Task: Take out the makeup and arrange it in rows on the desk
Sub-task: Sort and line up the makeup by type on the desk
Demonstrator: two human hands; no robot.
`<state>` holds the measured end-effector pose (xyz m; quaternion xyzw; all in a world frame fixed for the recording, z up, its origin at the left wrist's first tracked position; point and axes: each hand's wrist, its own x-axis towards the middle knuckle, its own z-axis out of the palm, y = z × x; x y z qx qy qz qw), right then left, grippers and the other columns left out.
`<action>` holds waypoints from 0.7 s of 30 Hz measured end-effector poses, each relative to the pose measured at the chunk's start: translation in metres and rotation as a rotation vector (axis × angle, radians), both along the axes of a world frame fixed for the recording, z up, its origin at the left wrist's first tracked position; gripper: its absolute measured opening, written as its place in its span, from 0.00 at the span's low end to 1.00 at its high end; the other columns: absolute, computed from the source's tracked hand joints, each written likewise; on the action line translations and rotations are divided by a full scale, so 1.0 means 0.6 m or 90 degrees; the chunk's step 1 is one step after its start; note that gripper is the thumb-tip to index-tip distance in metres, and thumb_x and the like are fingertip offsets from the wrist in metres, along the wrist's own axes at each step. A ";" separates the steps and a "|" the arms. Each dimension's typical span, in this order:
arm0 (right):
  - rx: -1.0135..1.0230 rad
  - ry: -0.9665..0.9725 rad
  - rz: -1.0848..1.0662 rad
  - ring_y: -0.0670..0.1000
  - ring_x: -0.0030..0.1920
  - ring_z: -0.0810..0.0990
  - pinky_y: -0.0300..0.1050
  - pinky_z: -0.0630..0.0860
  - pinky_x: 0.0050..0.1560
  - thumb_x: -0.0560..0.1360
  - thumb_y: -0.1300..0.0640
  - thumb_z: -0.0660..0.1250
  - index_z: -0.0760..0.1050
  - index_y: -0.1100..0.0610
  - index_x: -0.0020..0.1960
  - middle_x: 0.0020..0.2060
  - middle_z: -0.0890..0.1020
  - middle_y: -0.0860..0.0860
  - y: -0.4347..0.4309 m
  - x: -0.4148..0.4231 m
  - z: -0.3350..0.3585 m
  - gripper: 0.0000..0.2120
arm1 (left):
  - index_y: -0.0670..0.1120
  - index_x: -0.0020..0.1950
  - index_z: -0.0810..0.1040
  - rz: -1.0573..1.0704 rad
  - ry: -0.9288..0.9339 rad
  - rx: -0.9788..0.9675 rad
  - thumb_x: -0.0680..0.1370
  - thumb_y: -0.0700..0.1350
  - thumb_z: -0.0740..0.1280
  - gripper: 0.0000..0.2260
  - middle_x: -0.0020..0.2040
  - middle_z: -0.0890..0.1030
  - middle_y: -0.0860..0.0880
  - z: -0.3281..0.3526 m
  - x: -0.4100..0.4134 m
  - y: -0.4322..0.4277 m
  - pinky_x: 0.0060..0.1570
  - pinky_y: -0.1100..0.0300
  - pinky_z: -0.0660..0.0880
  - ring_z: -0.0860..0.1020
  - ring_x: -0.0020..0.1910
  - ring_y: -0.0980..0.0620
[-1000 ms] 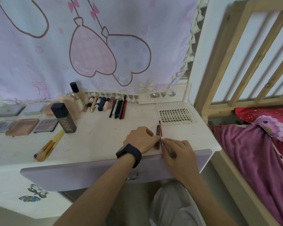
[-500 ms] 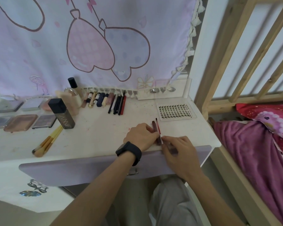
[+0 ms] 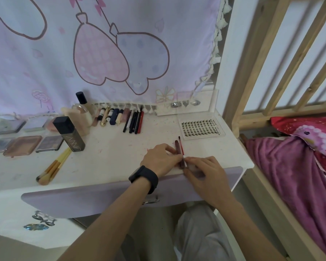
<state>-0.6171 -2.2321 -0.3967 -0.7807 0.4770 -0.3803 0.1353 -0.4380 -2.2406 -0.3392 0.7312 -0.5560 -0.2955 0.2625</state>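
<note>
Both hands met at the front right of the tabletop [image 3: 111, 159], just behind its edge. The left hand [image 3: 159, 160], a black watch [image 3: 144, 178] on its wrist, lay knuckles up with its fingers curled in, their tips gripping a dark tube [image 3: 176, 146]. The right hand [image 3: 209, 176] was curled too, its thumb and forefinger pinching the near end of a thin red pencil [image 3: 181, 147]. Tube and pencil lay flat side by side, touching or nearly so, their far ends pointing toward the back of the tabletop. Whether the right hand covered anything else I could not tell; the patch beneath it was blurred.

Just behind those two pieces sat a clear tray of false lashes [image 3: 200, 129]. Along the back edge, under the fringe of a pink curtain [image 3: 102, 44], ran a tidy row — short lipsticks [image 3: 112, 116] on the left, then dark pencils [image 3: 133, 121] lying parallel. Left of that row stood a pale bottle with a black cap [image 3: 82, 108], and in front of it a dark square bottle [image 3: 70, 133]. Flat palettes [image 3: 23, 146] lay side by side at the far left, and a few yellow-handled brushes [image 3: 53, 166] lay together on a slant nearer the front. To the right, beyond a wooden bed rail [image 3: 252, 72], lay a purple blanket [image 3: 290, 176].
</note>
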 end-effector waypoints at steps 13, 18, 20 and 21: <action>0.035 -0.015 0.015 0.44 0.50 0.76 0.31 0.71 0.50 0.73 0.54 0.76 0.81 0.53 0.61 0.55 0.83 0.45 0.008 -0.005 0.014 0.17 | 0.56 0.54 0.77 -0.007 0.003 0.004 0.75 0.60 0.68 0.12 0.46 0.85 0.53 0.000 0.001 0.001 0.48 0.58 0.77 0.81 0.47 0.55; 0.078 -0.038 0.006 0.39 0.49 0.77 0.25 0.72 0.49 0.74 0.55 0.74 0.80 0.48 0.61 0.54 0.79 0.41 0.005 -0.019 0.019 0.15 | 0.55 0.57 0.76 -0.018 0.019 -0.014 0.77 0.56 0.67 0.11 0.43 0.84 0.55 0.010 0.025 -0.001 0.46 0.59 0.77 0.80 0.45 0.57; 0.046 -0.031 -0.054 0.41 0.53 0.76 0.32 0.71 0.55 0.75 0.57 0.73 0.81 0.51 0.59 0.54 0.80 0.44 -0.005 -0.020 0.020 0.13 | 0.54 0.59 0.76 -0.002 -0.024 -0.045 0.78 0.56 0.66 0.12 0.47 0.82 0.56 0.014 0.041 -0.008 0.48 0.58 0.76 0.79 0.47 0.57; 0.020 -0.012 -0.092 0.45 0.55 0.76 0.37 0.70 0.58 0.76 0.58 0.72 0.81 0.53 0.58 0.55 0.82 0.46 -0.015 -0.020 0.020 0.11 | 0.54 0.60 0.76 0.008 -0.064 -0.065 0.78 0.55 0.66 0.12 0.50 0.81 0.56 0.017 0.050 -0.015 0.49 0.57 0.76 0.78 0.49 0.56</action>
